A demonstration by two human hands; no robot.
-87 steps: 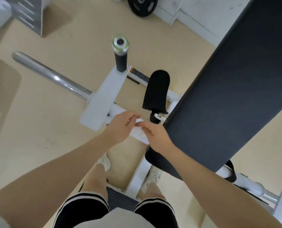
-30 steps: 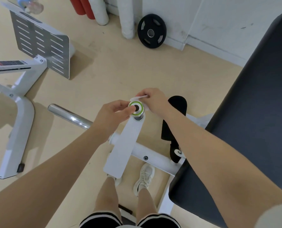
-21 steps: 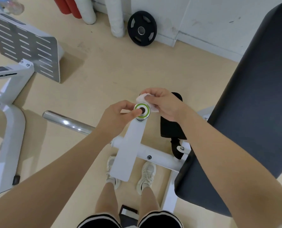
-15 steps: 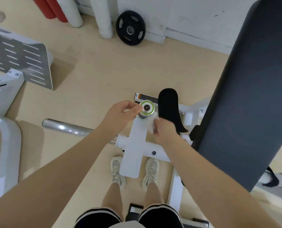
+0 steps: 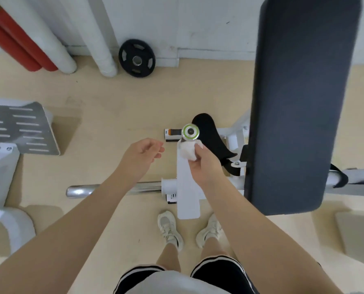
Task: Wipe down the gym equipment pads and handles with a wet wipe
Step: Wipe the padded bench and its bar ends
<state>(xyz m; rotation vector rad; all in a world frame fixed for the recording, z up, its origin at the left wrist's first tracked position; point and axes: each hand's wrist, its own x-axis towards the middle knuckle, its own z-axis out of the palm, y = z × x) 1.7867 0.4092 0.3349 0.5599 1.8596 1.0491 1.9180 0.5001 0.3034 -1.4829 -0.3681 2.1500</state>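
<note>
Wipe (image 5: 188, 152) is bunched up white and is gripped in the curled fingers of the right hand (image 5: 203, 164), near the middle of the frame. It is pressed against the handle (image 5: 190, 131) just under the handle's round cap with the green ring. The handle is seen end-on, so its long axis runs up toward the camera, and the wipe sits on its lower side in the frame. The right hand is the nearer one and is touching; the left hand (image 5: 141, 157) is held apart to the left, with loose fingers and nothing in them. For the next rub, the wipe would likely have to be slid around and along the handle, which stands on the white arm (image 5: 186, 187). A small black pad (image 5: 212, 139) lies just to the right of the handle and could be bumped. The big dark pad (image 5: 300, 98) fills the right side of the frame and looks not yet wiped, though that cannot be told for sure. A silver bar (image 5: 85, 190) sticks out to the left, low in the frame. A black weight plate (image 5: 137, 58) leans on the wall at the top, well away.
</note>
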